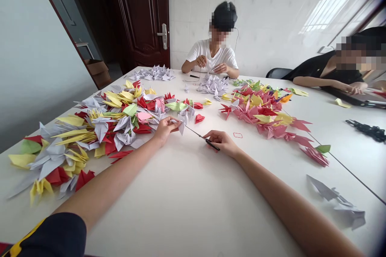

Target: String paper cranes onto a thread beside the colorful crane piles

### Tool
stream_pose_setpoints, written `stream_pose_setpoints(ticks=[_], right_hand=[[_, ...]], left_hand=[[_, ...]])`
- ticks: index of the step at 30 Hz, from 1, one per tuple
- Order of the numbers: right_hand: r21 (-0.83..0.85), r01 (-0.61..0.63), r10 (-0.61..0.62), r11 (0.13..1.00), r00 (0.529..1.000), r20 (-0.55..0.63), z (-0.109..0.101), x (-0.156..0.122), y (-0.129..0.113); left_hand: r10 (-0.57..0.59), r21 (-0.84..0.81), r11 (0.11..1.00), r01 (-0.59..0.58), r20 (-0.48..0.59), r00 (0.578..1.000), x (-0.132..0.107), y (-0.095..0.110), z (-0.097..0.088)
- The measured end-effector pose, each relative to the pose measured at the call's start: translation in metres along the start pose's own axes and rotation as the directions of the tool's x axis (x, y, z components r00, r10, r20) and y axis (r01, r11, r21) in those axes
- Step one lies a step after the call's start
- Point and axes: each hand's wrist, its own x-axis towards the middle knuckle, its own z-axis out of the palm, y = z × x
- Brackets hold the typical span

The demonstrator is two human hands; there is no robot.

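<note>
My left hand [164,128] is pinched on a white paper crane [180,125] at the edge of a big heap of coloured cranes [99,128]. My right hand [221,142] is closed round the dark handle end of a long thin needle [199,134]. The needle's tip points at the white crane in my left hand. A single red crane [199,118] lies just beyond the needle.
A second heap of pink, red and yellow cranes [265,116] trails off to the right. White cranes [212,85] lie in front of a person in a white shirt opposite. Another person sits at the far right. Loose white cranes [337,200] lie near right; a black strap [369,130] beyond.
</note>
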Motion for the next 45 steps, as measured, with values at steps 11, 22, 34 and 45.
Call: stream_pose_setpoints(ticks=[11,22,34,45], right_hand=[[0.011,0.004,-0.003,1.0,1.0,-0.019,-0.0008,0.0011,0.0012],[-0.127,0.026,-0.041,0.992,0.992,-0.116,0.0022,0.0016,0.0039],[-0.053,0.001,-0.006,0.999,0.994,-0.106,0.0008,0.0035,0.0063],[0.122,0.173,-0.093,0.977,0.867,-0.489,-0.0038,0.0072,0.0103]], left_hand=[[0.027,-0.045,0.999,-0.029,-0.049,0.998,0.0032,-0.0045,-0.0021],[-0.016,0.003,1.0,0.016,0.01,1.0,0.0009,-0.0017,-0.0004],[-0.004,0.033,0.999,0.003,0.042,0.999,0.0032,-0.0062,-0.0033],[0.001,0.043,0.999,-0.001,-0.001,1.0,-0.0003,-0.004,-0.0003]])
